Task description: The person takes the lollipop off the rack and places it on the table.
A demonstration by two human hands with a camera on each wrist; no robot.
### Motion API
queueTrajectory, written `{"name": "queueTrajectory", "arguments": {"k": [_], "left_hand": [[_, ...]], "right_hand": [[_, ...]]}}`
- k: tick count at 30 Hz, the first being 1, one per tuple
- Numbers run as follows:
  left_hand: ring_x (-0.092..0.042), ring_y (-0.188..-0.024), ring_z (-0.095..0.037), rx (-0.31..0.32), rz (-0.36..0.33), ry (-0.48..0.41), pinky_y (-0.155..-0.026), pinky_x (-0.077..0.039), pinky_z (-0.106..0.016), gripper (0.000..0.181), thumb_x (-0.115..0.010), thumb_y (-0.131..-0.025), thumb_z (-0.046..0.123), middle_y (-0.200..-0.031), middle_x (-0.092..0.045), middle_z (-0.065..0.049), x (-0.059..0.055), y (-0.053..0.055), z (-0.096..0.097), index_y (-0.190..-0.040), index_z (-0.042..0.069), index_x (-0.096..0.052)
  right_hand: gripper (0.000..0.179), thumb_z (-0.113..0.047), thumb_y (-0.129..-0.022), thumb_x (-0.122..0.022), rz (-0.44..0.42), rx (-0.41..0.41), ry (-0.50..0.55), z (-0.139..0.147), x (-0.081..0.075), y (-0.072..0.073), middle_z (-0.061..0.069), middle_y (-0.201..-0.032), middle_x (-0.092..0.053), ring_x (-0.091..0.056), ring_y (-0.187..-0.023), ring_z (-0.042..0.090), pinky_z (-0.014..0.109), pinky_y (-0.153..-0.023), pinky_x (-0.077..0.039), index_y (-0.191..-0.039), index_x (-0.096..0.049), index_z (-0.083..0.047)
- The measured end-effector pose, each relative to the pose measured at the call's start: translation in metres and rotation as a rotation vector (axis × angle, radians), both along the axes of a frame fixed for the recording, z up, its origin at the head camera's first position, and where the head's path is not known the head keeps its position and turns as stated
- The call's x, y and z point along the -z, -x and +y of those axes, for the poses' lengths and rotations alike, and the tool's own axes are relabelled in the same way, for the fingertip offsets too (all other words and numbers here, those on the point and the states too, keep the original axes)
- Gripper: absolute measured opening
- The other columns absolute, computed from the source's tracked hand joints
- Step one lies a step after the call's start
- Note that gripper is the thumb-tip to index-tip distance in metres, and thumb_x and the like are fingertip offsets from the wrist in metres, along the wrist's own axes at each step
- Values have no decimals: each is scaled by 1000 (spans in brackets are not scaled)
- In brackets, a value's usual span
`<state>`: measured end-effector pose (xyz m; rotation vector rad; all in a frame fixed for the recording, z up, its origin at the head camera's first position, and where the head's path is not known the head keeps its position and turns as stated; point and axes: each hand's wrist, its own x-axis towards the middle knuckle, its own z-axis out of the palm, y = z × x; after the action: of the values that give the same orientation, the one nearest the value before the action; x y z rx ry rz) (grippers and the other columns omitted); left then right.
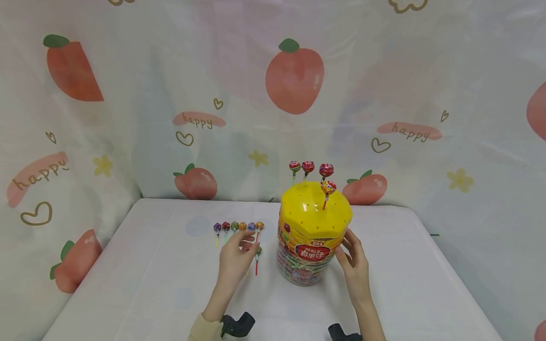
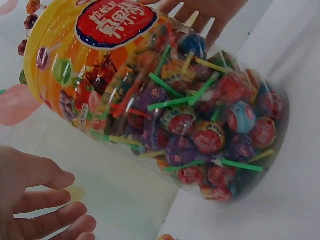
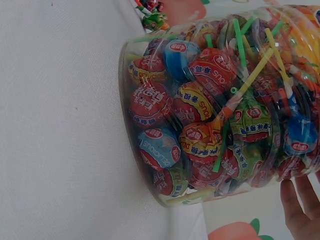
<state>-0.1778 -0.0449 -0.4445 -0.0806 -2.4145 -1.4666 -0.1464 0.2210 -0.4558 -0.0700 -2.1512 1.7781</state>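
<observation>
A clear jar of lollipops (image 1: 304, 272) with a yellow lid (image 1: 307, 227) stands upright right of centre. Several lollipops (image 1: 328, 188) stick up from holes in the lid. My right hand (image 1: 355, 265) rests its fingers and thumb against the jar's right side; its fingertips also show against the jar in the right wrist view. My left hand (image 1: 236, 255) hovers left of the jar, thumb and fingers apart and holding nothing, as the left wrist view shows. Beyond it lies a row of lollipops (image 1: 226, 226); another lollipop with a green wrapper (image 1: 259, 252) lies nearer, partly hidden by the hand.
A white cloth covers the table (image 1: 141, 284). Behind it hangs a backdrop (image 1: 239, 71) printed with peaches, hearts and "happy". Black wrist mounts (image 1: 238, 325) sit on both forearms. The jar is filled with wrapped lollipops (image 3: 200, 140) lying at many angles.
</observation>
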Motion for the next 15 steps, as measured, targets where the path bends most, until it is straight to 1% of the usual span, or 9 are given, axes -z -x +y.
{"name": "queueTrajectory", "arguments": {"k": [3,6,10,13,15], "left_hand": [[-67,-83,-15,14,31,-3,-68,-54,-21,26,-73,-83,11,-94,-70,-3,-10,-2,4,-108,12,-69],[-67,-84,-17,39,66,-25,-67,-53,-21,26,-72,-83,11,-96,-70,-4,-20,-5,8,-109,12,-69],[-67,-85,-17,66,89,-69,-69,-54,-21,27,-73,-83,11,-97,-70,-4,-34,-7,14,-109,12,-68],[-66,-85,-15,74,97,-86,-70,-53,-20,28,-73,-83,12,-96,-70,-3,-43,-8,19,-110,13,-68],[-66,-85,-16,86,106,-101,-70,-53,-20,28,-73,-83,12,-96,-70,-4,-49,-10,23,-111,13,-68]], "right_hand": [[52,-15,-98,-49,-1,-1,0,0,0,0,-14,-140,-43,-42,-125,0,8,-94,-37,-148,-34,-19],[52,-15,-98,-49,-1,-1,2,0,-1,0,-14,-140,-43,-42,-125,0,8,-94,-37,-148,-34,-19],[52,-14,-98,-49,2,-2,2,0,-1,-1,-14,-140,-43,-42,-125,1,8,-94,-37,-148,-34,-19],[52,-13,-98,-50,4,-3,2,0,0,-1,-13,-141,-42,-42,-125,1,8,-95,-37,-148,-34,-19],[52,-13,-98,-49,3,-4,3,0,0,-1,-13,-141,-42,-42,-125,1,8,-95,-37,-148,-34,-19]]}}
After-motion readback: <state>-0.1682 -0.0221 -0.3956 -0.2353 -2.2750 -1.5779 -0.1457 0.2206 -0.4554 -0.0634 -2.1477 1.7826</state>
